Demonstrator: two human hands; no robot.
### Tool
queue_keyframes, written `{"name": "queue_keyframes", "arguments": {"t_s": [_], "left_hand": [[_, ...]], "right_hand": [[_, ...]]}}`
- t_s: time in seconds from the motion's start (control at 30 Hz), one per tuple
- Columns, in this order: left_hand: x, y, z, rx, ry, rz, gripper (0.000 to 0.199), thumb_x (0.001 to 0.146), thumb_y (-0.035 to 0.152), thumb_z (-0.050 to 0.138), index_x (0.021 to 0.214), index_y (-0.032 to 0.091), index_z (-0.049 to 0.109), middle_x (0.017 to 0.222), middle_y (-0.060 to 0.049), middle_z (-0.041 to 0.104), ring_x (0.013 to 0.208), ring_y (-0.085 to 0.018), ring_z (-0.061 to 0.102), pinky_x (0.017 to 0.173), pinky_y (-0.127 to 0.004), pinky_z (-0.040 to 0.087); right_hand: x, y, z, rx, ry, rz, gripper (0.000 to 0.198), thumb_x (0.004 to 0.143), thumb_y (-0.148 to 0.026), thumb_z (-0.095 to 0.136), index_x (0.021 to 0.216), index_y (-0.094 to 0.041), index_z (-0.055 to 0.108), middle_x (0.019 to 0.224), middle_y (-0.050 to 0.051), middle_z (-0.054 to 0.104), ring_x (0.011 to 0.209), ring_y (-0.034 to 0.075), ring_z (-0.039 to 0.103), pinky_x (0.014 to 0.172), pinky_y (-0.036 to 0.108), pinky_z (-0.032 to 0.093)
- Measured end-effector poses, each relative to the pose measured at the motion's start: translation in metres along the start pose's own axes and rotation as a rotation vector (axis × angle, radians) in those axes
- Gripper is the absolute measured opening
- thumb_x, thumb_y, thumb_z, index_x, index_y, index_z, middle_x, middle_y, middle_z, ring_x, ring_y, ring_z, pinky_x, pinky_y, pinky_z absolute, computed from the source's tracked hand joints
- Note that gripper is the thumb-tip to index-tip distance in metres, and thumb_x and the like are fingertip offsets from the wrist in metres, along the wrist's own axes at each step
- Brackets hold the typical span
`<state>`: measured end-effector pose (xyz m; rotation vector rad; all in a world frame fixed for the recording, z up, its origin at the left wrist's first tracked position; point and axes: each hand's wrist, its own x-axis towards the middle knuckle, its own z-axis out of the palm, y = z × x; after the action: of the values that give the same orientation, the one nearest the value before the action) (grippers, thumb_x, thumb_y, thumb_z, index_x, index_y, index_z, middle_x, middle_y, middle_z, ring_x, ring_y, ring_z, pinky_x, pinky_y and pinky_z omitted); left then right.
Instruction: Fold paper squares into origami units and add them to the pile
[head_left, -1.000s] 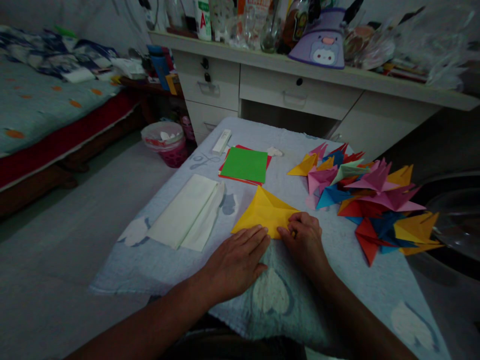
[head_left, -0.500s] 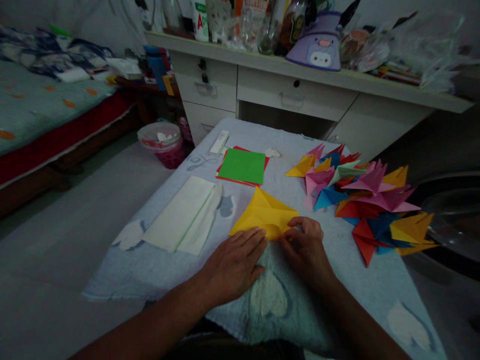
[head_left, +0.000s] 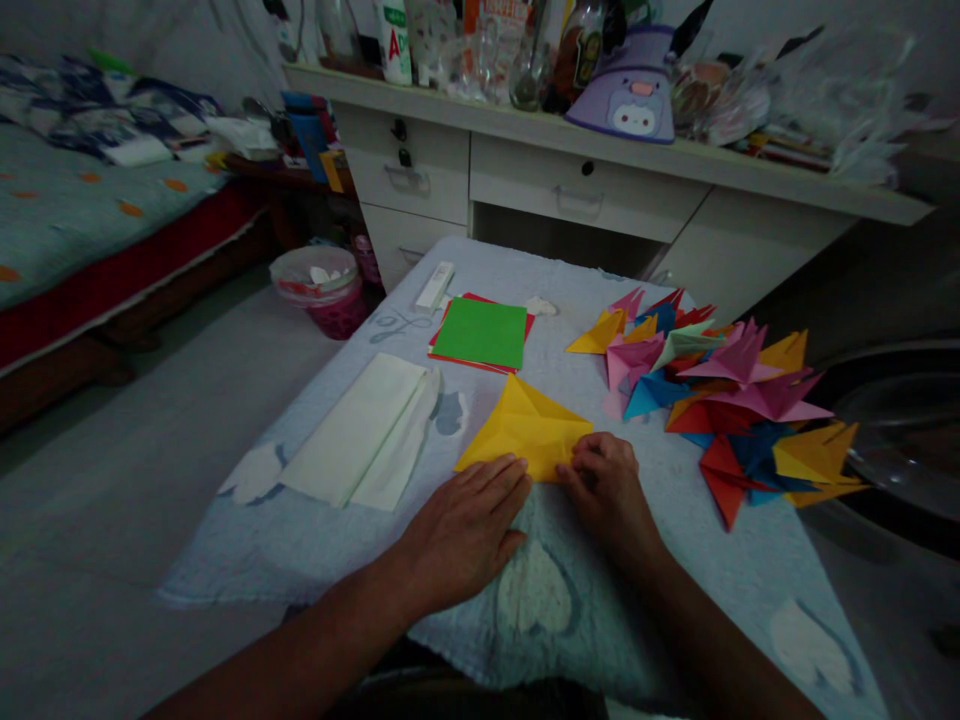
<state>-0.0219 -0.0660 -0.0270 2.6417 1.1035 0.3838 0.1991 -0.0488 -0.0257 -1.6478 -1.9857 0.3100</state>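
Observation:
A yellow sheet of origami paper [head_left: 529, 425], creased and partly folded, lies on the cloth-covered table in front of me. My left hand [head_left: 472, 525] rests flat on its lower left edge with the fingers stretched out. At the lower right edge, my right hand [head_left: 606, 485] pinches the paper between thumb and fingers; the exact grip is partly hidden. Beyond the yellow sheet sits a stack of square paper [head_left: 480, 335], green on top with red edges showing under it. Several folded paper cranes [head_left: 735, 400] in many colours are heaped to the right.
A folded whitish cloth or paper [head_left: 356, 430] lies on the left of the table [head_left: 750, 600], with a small white box [head_left: 434, 288] behind it. A pink bin [head_left: 319, 290] stands on the floor. Behind is a drawer desk [head_left: 525, 180] crowded with bottles and glasses.
The whole view has shifted slightly. My right fingers have closed a little at the paper's lower right edge; my left hand stays in place on the paper.

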Motion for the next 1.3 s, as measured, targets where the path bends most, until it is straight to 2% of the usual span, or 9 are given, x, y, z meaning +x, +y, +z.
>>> {"name": "queue_keyframes", "arguments": {"t_s": [0.3,0.87,1.03,1.13,1.23,1.3], "left_hand": [[0.001,0.0,-0.001,0.007,0.0,-0.003,0.052,0.088,0.031,0.057,0.137,0.017,0.045,0.146,-0.007,0.048,0.135,-0.023,0.042,0.115,-0.038,0.034],[0.0,0.0,0.0,0.006,-0.002,-0.001,0.05,0.09,0.033,0.055,0.136,0.019,0.045,0.146,-0.006,0.047,0.136,-0.021,0.041,0.116,-0.037,0.032],[0.0,0.0,-0.001,-0.009,0.013,-0.003,0.049,0.09,0.031,0.054,0.136,0.02,0.044,0.146,-0.007,0.048,0.136,-0.022,0.042,0.114,-0.04,0.034],[0.001,0.0,-0.001,-0.007,0.016,0.003,0.049,0.089,0.03,0.054,0.136,0.019,0.045,0.145,-0.008,0.048,0.135,-0.022,0.043,0.114,-0.04,0.034],[0.0,-0.001,0.0,-0.007,0.026,0.007,0.048,0.089,0.03,0.054,0.135,0.019,0.045,0.145,-0.007,0.048,0.135,-0.022,0.043,0.115,-0.04,0.034],[0.0,-0.001,0.0,-0.005,0.035,0.012,0.048,0.09,0.03,0.053,0.136,0.018,0.045,0.145,-0.008,0.049,0.135,-0.022,0.043,0.114,-0.04,0.034]], "right_hand": [[0.005,-0.002,0.007,-0.092,0.028,0.124,0.016,0.077,-0.024,0.066,0.063,-0.02,0.058,0.096,0.008,0.058,0.094,0.026,0.049,0.085,0.042,0.039],[0.005,0.0,0.009,-0.173,0.044,0.099,0.016,0.079,-0.025,0.061,0.064,-0.019,0.057,0.1,0.009,0.057,0.094,0.026,0.047,0.082,0.04,0.037],[0.004,-0.001,0.01,-0.207,0.091,0.086,0.009,0.077,-0.026,0.061,0.081,-0.019,0.057,0.097,0.01,0.055,0.092,0.027,0.046,0.078,0.042,0.039],[0.001,-0.004,0.007,-0.22,0.137,-0.007,0.018,0.078,-0.022,0.061,0.096,-0.018,0.06,0.106,0.012,0.056,0.1,0.03,0.047,0.084,0.047,0.039],[-0.003,-0.009,0.004,-0.174,0.105,-0.244,0.02,0.083,-0.014,0.054,0.099,-0.021,0.063,0.112,0.01,0.06,0.108,0.028,0.05,0.093,0.048,0.038],[-0.006,-0.011,0.004,-0.115,0.037,-0.408,0.025,0.086,-0.011,0.049,0.102,-0.021,0.064,0.11,0.008,0.064,0.105,0.023,0.054,0.093,0.043,0.041]]}}
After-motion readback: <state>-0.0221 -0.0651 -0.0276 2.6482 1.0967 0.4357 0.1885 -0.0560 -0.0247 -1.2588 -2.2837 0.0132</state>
